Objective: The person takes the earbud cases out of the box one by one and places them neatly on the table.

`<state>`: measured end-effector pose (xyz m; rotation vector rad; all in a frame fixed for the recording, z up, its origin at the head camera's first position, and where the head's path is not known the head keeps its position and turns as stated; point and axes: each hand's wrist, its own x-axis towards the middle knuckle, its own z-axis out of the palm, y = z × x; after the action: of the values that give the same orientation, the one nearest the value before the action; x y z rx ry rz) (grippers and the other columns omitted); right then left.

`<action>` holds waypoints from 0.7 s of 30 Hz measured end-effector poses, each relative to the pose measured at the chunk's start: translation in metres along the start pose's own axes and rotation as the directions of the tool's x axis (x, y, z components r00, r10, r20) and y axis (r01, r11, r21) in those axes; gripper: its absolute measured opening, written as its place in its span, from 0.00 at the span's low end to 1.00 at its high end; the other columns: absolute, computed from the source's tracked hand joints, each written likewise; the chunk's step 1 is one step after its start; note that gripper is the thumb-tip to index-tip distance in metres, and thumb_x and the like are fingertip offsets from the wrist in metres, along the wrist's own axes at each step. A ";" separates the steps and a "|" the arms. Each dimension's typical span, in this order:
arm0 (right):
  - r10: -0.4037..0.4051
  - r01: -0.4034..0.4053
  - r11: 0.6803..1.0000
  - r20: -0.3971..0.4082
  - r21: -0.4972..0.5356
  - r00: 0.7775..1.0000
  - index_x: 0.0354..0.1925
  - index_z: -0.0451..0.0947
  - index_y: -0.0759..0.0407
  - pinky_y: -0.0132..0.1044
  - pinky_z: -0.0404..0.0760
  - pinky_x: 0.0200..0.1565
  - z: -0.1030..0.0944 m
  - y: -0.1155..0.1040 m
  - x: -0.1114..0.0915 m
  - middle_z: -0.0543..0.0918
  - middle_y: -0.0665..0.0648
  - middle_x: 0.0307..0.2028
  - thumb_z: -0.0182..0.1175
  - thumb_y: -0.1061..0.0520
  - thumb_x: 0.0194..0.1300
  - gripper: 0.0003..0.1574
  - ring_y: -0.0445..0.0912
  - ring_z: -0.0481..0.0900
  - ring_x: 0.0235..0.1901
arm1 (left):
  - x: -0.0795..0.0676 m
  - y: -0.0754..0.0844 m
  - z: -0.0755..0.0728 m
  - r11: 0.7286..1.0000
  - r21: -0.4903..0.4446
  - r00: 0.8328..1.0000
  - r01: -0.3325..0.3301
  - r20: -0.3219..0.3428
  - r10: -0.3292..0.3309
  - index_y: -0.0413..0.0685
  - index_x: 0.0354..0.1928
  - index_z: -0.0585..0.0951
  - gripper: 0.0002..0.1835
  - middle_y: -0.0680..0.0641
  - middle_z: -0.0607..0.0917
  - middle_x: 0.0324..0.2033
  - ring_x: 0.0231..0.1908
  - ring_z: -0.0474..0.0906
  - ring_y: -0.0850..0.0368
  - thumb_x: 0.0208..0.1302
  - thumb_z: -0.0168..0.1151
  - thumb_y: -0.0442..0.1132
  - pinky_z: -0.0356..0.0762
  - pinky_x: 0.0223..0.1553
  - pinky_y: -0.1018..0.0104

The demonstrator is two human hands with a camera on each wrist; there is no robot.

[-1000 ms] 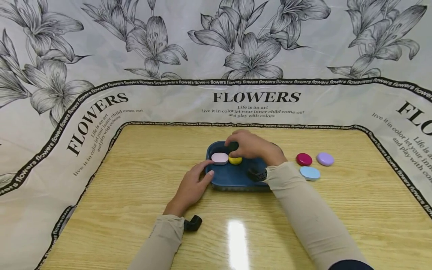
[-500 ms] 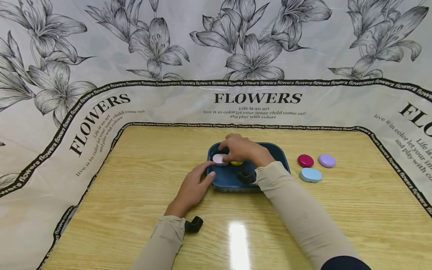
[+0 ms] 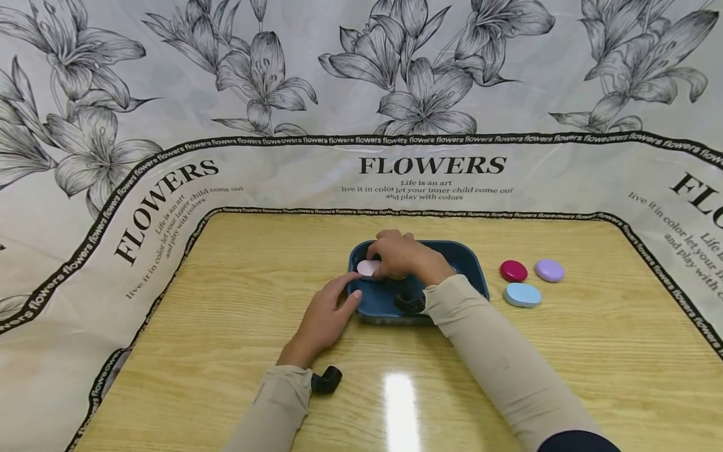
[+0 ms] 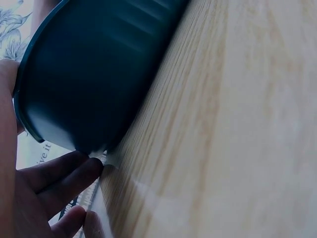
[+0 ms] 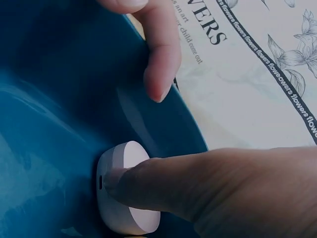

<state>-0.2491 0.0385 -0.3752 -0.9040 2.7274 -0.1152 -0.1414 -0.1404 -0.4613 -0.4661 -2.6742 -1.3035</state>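
A dark blue rectangular tray (image 3: 377, 307) with rounded corners stands on the table. My left hand (image 3: 323, 317) rests at its left end, index finger and thumb tip at the rim; in the left wrist view its other fingers (image 4: 69, 183) lie by the tray's lower wall. Inside the tray, my right hand (image 3: 405, 256) reaches over a pale pink oval case (image 3: 368, 269). Its thumb (image 5: 143, 186) presses the case's side beside a small dark slot, while another finger (image 5: 161, 64) hangs apart from it. A yellow piece (image 3: 398, 277) is mostly hidden under the right hand.
To the right of the tray lie a crimson round case (image 3: 513, 271), a lilac round case (image 3: 550, 270) and a light blue oval case (image 3: 522, 295). A flower-printed cloth (image 3: 305, 172) rises behind the wooden table (image 3: 243, 270).
My right hand has moved left inside the tray, from the yellow piece to the pink oval case, where its thumb now touches. The left hand has stayed at the tray's rim.
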 end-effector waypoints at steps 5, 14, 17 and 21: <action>0.010 -0.010 1.000 0.003 -0.009 1.000 0.49 0.79 0.45 0.55 0.63 0.50 0.001 0.001 0.001 0.69 0.56 0.54 0.64 0.39 0.55 0.24 0.53 0.65 0.52 | 0.001 0.001 0.000 1.000 -0.002 1.000 -0.002 0.000 0.002 0.65 0.64 0.68 0.27 0.61 0.68 0.59 0.61 0.62 0.64 0.67 0.40 0.64 0.62 0.61 0.58; 0.025 -0.025 0.999 -0.008 -0.040 1.000 0.43 0.80 0.45 0.54 0.63 0.49 0.003 0.001 0.003 0.70 0.55 0.52 0.65 0.39 0.53 0.21 0.53 0.65 0.50 | 0.002 0.001 0.001 1.000 0.012 1.000 0.004 -0.011 -0.004 0.65 0.63 0.68 0.27 0.61 0.68 0.59 0.61 0.62 0.64 0.67 0.40 0.64 0.63 0.60 0.57; 0.023 -0.023 0.999 -0.017 -0.044 1.000 0.43 0.80 0.44 0.53 0.62 0.49 0.004 0.001 0.004 0.70 0.55 0.52 0.65 0.39 0.53 0.20 0.52 0.64 0.50 | 0.002 0.001 0.001 1.000 0.012 1.000 0.005 -0.015 -0.005 0.65 0.63 0.68 0.27 0.62 0.68 0.59 0.61 0.62 0.64 0.66 0.40 0.64 0.63 0.60 0.57; 0.007 -0.008 0.999 -0.022 -0.031 1.000 0.43 0.80 0.43 0.53 0.62 0.49 0.004 0.002 0.002 0.69 0.55 0.52 0.64 0.40 0.54 0.19 0.53 0.64 0.51 | 0.002 0.002 0.001 1.000 0.010 1.000 0.018 -0.018 -0.018 0.66 0.63 0.68 0.27 0.63 0.68 0.59 0.61 0.62 0.65 0.66 0.41 0.64 0.63 0.60 0.57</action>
<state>-0.2507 0.0392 -0.3793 -0.9065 2.7599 -0.0818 -0.1429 -0.1377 -0.4598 -0.4279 -2.6752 -1.2915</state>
